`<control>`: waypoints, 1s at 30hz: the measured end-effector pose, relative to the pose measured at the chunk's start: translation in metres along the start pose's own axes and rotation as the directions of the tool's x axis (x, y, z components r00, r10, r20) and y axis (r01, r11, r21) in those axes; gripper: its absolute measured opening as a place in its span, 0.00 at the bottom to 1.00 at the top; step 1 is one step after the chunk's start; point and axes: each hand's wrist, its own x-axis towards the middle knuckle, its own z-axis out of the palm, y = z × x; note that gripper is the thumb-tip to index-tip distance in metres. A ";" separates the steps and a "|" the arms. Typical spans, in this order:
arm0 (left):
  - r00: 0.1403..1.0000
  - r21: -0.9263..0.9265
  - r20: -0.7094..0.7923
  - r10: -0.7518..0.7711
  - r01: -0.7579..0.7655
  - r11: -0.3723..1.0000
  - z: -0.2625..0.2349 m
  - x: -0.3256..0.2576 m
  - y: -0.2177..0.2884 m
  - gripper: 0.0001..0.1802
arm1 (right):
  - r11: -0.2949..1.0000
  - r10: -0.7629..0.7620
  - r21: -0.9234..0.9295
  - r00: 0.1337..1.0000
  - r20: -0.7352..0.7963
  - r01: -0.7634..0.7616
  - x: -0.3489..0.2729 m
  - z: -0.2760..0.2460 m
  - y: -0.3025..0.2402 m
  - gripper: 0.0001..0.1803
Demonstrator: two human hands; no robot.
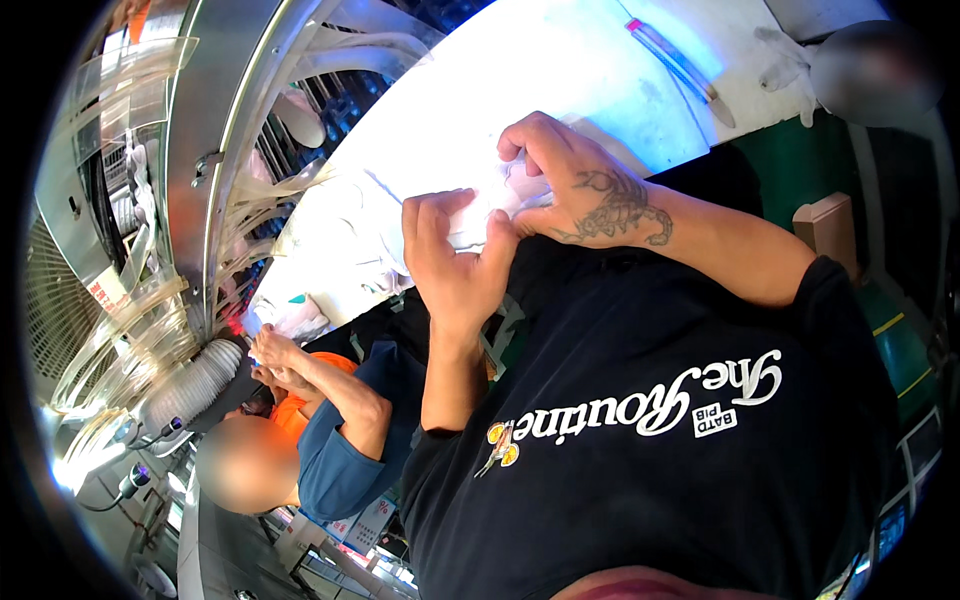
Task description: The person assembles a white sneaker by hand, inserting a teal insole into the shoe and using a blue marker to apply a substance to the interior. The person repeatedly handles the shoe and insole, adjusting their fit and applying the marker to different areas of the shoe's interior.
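Observation:
A pale, crumpled white piece [525,186] lies on the brightly lit white work table [580,60], between my two hands. Glare washes out its detail, so I cannot make out its kind. My left hand [450,255] grips its near left side with bent fingers and a raised thumb. From the right, my right hand [572,185] curls thumb and fingers around the other side. The two thumbs almost meet in front of the piece. More thin white material [375,225] lies just left of my left hand.
A utility knife [680,70] lies at the far right of the table, near a white glove [785,70]. At left, a co-worker's hands [280,355] work by a white bundle [300,318]. Clear plastic strips, a metal frame [225,150] and a ribbed hose [195,380] border the left.

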 end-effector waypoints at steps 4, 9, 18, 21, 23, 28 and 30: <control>0.985 -0.035 -0.145 -0.096 0.091 0.995 0.020 0.009 -0.016 0.12 | 0.996 -0.076 -0.059 0.991 -0.108 0.070 -0.004 0.018 0.001 0.35; 0.992 -0.010 -0.101 -0.078 0.078 0.997 0.017 0.014 -0.026 0.15 | 0.990 -0.024 -0.143 0.999 -0.027 0.020 -0.029 0.014 0.006 0.32; 0.979 0.002 0.170 0.110 -0.112 0.994 -0.013 0.024 -0.009 0.37 | 0.986 -0.068 -0.159 0.985 -0.161 0.042 -0.041 0.014 0.002 0.30; 0.965 0.069 0.197 0.174 -0.190 0.979 -0.013 0.029 -0.016 0.37 | 0.987 -0.032 -0.159 0.986 -0.162 0.006 -0.036 0.012 0.005 0.29; 0.989 0.119 0.127 0.076 -0.091 0.989 -0.004 0.024 -0.013 0.38 | 0.991 0.026 -0.129 0.988 -0.154 -0.046 -0.028 0.014 0.008 0.30; 0.988 0.180 -0.098 -0.117 0.134 0.975 0.034 0.017 -0.012 0.36 | 0.981 0.191 -0.013 0.979 -0.070 -0.192 -0.013 0.009 0.009 0.31; 0.982 0.143 -0.131 -0.136 0.155 0.978 0.034 0.025 -0.025 0.32 | 0.971 0.239 0.012 0.971 -0.009 -0.238 -0.008 -0.007 0.008 0.32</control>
